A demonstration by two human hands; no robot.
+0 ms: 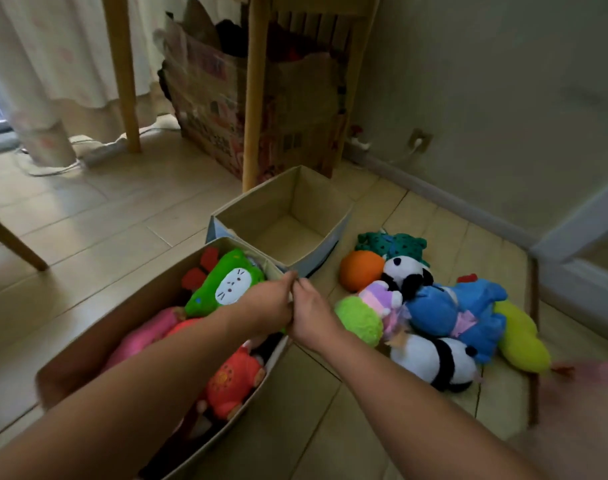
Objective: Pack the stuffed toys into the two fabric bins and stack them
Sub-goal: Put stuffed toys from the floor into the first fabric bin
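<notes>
Step in hand: the near fabric bin [87, 344] is loaded with toys, among them a green plush [228, 284] and an orange-red plush [231, 379]. My left hand [266, 306] and right hand [309, 313] meet at this bin's far right corner, touching each other. The fingers [290, 277] of both hands are pinched narrow at the rim there; whether they grip the fabric itself or something small, I cannot tell.

The far fabric bin [342, 223] stands empty, its near corner just beside my fingers. The remaining toys lie in a heap on the floor [98, 216] to my right: two pandas [404, 275], a blue plush [458, 306], an orange ball [359, 270] and others.

Next move, as I judge it: release the rim, reach right to the heap, and transfer toys into the empty bin. Stacking is not yet possible.
</notes>
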